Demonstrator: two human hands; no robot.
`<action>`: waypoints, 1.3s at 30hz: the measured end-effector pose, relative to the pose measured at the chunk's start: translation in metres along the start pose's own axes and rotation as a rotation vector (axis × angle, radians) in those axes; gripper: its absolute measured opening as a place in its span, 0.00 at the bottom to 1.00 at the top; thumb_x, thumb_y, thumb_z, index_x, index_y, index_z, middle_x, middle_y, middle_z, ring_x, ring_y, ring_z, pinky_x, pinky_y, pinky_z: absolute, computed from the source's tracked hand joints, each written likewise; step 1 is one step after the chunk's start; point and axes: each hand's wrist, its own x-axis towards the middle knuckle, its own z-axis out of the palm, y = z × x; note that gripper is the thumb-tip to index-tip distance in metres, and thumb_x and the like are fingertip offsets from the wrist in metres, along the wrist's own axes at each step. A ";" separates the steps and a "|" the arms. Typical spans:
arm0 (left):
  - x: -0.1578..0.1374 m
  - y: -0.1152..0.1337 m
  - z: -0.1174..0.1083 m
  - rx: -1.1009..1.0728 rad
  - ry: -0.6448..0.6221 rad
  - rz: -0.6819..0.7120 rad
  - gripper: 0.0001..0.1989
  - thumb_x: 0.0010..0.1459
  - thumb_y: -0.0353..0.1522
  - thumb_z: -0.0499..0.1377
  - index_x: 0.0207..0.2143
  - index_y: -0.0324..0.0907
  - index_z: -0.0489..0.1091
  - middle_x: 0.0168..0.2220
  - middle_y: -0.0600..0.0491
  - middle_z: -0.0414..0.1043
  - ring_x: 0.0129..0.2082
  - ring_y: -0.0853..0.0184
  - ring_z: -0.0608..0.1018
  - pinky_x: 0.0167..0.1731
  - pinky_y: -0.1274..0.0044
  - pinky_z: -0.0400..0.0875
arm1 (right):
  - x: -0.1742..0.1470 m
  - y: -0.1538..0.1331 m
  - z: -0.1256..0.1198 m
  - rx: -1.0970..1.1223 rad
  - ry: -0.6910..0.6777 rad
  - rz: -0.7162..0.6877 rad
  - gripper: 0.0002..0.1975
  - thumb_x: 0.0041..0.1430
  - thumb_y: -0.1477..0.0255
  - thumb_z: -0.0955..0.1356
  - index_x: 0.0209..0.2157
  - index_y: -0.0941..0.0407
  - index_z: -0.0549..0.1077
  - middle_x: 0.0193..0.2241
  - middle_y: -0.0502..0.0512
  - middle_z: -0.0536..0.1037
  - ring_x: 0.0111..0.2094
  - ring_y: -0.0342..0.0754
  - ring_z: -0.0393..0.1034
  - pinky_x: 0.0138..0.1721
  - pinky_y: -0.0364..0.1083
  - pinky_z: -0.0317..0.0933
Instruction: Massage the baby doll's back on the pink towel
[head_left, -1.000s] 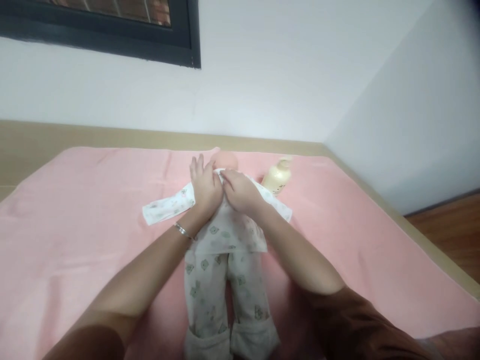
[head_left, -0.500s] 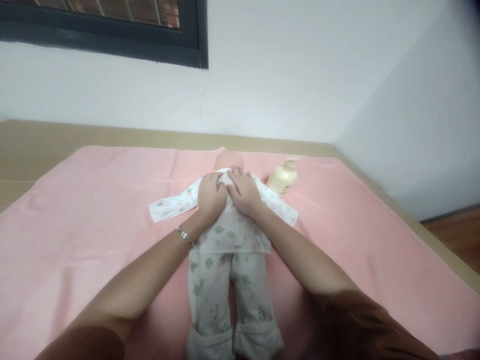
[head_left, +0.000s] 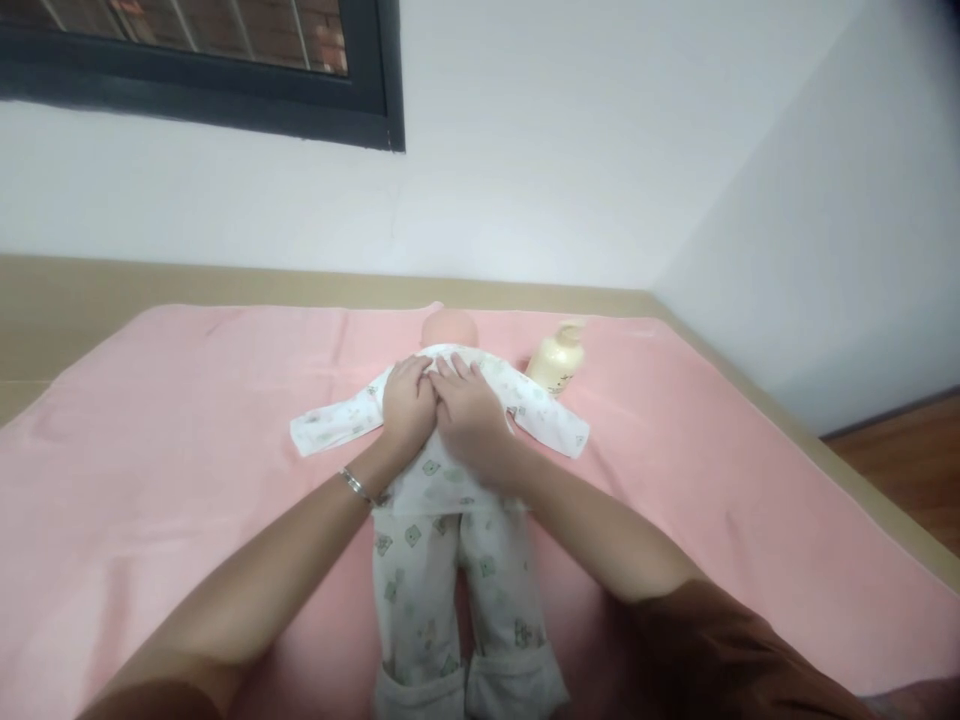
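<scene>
A baby doll (head_left: 427, 490) in a white printed top and trousers lies stretched out in front of me, its bald head (head_left: 448, 327) pointing away and its sleeves spread to both sides. My left hand (head_left: 409, 405) rests flat on the left of its upper back or chest; which side of the doll faces up I cannot tell. A silver bracelet (head_left: 357, 486) circles that wrist. Beside it, my right hand (head_left: 474, 415) lies on the top with fingers extended, its thumb side against the left hand. Neither hand grips anything.
Under the doll a pink blanket (head_left: 210, 480) covers a tan surface (head_left: 90, 300). A cream pump bottle (head_left: 556, 358) stands or leans by the doll's right-hand sleeve. Behind are a white wall (head_left: 525, 150) and a dark window frame (head_left: 225, 95).
My right hand has slid slightly down the doll's top and in toward my left hand. The left hand stays nearly where it was. The camera view has shifted a little.
</scene>
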 end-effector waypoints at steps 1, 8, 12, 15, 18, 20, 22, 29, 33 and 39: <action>0.000 0.000 0.000 0.021 -0.007 0.013 0.20 0.59 0.29 0.46 0.44 0.39 0.76 0.49 0.45 0.79 0.55 0.56 0.76 0.65 0.58 0.64 | 0.004 0.006 -0.002 0.035 -0.040 -0.021 0.27 0.68 0.77 0.55 0.65 0.63 0.65 0.69 0.60 0.62 0.72 0.59 0.49 0.72 0.61 0.43; 0.002 -0.006 0.001 0.098 -0.068 -0.032 0.26 0.61 0.32 0.46 0.56 0.31 0.72 0.60 0.39 0.72 0.66 0.52 0.68 0.70 0.56 0.55 | 0.024 0.041 -0.013 0.046 -0.154 0.059 0.30 0.72 0.61 0.57 0.70 0.56 0.55 0.74 0.58 0.47 0.74 0.62 0.42 0.71 0.65 0.40; 0.002 -0.011 -0.001 0.065 -0.080 0.039 0.25 0.62 0.34 0.46 0.54 0.33 0.74 0.59 0.41 0.74 0.62 0.54 0.72 0.69 0.58 0.57 | 0.015 0.029 -0.012 -0.055 -0.106 0.197 0.33 0.72 0.61 0.56 0.70 0.67 0.54 0.71 0.71 0.53 0.72 0.65 0.49 0.70 0.65 0.45; 0.002 -0.013 -0.002 0.041 -0.060 0.044 0.24 0.62 0.35 0.47 0.52 0.35 0.75 0.57 0.42 0.75 0.60 0.54 0.74 0.66 0.57 0.63 | 0.000 0.005 -0.005 -0.161 -0.056 0.159 0.31 0.71 0.66 0.56 0.68 0.73 0.55 0.68 0.79 0.57 0.71 0.67 0.51 0.70 0.63 0.47; 0.002 -0.016 -0.002 0.024 -0.049 0.037 0.23 0.61 0.33 0.47 0.51 0.37 0.75 0.55 0.43 0.76 0.58 0.55 0.75 0.65 0.57 0.65 | -0.010 -0.010 0.003 -0.184 -0.037 -0.016 0.29 0.68 0.75 0.58 0.66 0.74 0.58 0.68 0.77 0.58 0.72 0.64 0.49 0.72 0.60 0.42; 0.002 -0.016 -0.002 0.016 -0.045 0.035 0.23 0.60 0.32 0.46 0.51 0.39 0.75 0.55 0.45 0.76 0.57 0.57 0.75 0.64 0.59 0.66 | -0.006 -0.006 0.004 -0.129 -0.042 -0.086 0.28 0.66 0.77 0.58 0.65 0.72 0.62 0.68 0.74 0.61 0.71 0.62 0.50 0.73 0.59 0.41; 0.002 -0.015 -0.002 0.025 -0.054 0.049 0.24 0.61 0.31 0.46 0.52 0.39 0.75 0.55 0.45 0.76 0.57 0.58 0.75 0.64 0.61 0.67 | 0.004 0.010 0.002 -0.032 -0.053 -0.117 0.26 0.67 0.75 0.57 0.64 0.68 0.66 0.67 0.68 0.63 0.71 0.58 0.53 0.73 0.59 0.42; 0.001 -0.009 -0.001 0.071 -0.072 0.048 0.23 0.61 0.30 0.46 0.54 0.37 0.73 0.57 0.44 0.75 0.59 0.57 0.74 0.65 0.60 0.65 | 0.022 0.045 -0.001 0.074 -0.025 0.033 0.29 0.68 0.69 0.57 0.67 0.64 0.61 0.70 0.65 0.58 0.72 0.61 0.50 0.71 0.65 0.44; 0.001 -0.009 -0.002 0.052 -0.074 0.022 0.23 0.61 0.30 0.47 0.53 0.36 0.74 0.57 0.43 0.75 0.59 0.57 0.74 0.64 0.61 0.66 | 0.004 0.015 0.002 -0.059 0.021 0.026 0.29 0.69 0.71 0.57 0.66 0.71 0.61 0.68 0.74 0.61 0.70 0.65 0.52 0.69 0.63 0.47; 0.001 -0.007 -0.002 0.055 -0.079 0.064 0.23 0.60 0.28 0.45 0.51 0.37 0.74 0.53 0.44 0.77 0.55 0.57 0.76 0.62 0.62 0.68 | 0.007 0.023 0.003 0.060 -0.043 -0.168 0.27 0.64 0.75 0.60 0.63 0.66 0.67 0.67 0.65 0.64 0.71 0.58 0.53 0.73 0.59 0.42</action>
